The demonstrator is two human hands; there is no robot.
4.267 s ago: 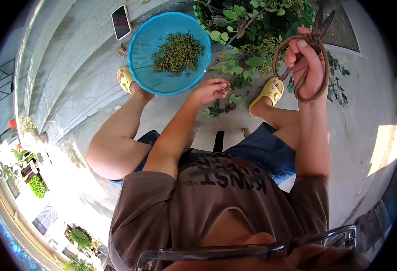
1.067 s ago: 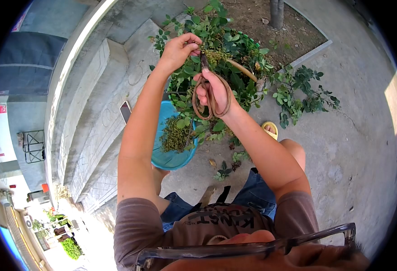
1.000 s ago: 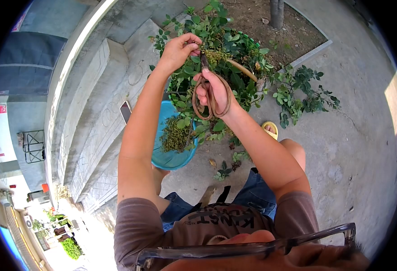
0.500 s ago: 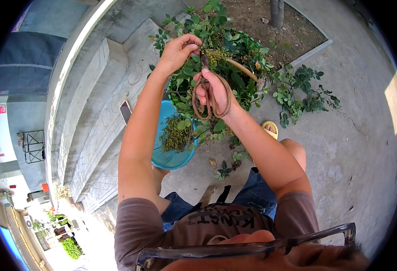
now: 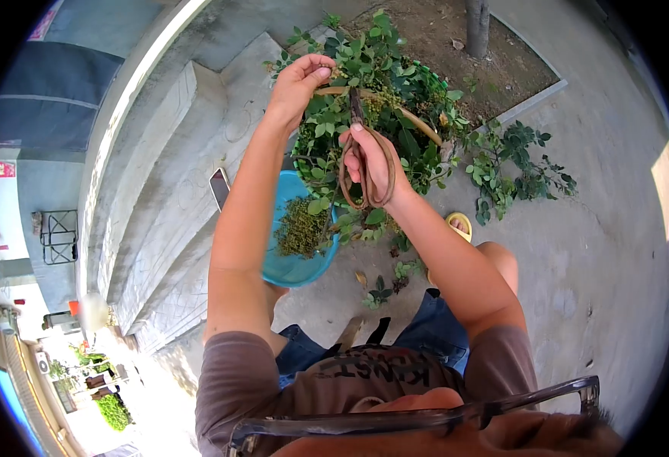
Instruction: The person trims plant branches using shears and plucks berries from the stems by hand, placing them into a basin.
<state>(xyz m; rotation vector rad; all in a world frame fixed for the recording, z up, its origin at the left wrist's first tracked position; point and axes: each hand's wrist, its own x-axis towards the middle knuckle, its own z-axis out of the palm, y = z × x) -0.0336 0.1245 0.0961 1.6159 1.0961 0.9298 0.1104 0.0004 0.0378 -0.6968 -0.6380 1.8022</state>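
rust-brown scissors (image 5: 356, 108) sit in the right hand (image 5: 372, 156), its fingers curled through the loops. the blades appear nearly together and point away from the body, over the leafy branches (image 5: 380, 57). the left hand (image 5: 296, 85) is just ahead and to the left of the blades, nearer their tips than the right palm is; its thumb and forefinger are drawn into a narrow pinch among the twigs, though i cannot tell whether they grip a sprig. a tan curved handle (image 5: 422, 126) crosses the greenery beyond the right hand. closer to the body, beside the left forearm, a blue bowl (image 5: 304, 279) holds small green berries (image 5: 302, 227).
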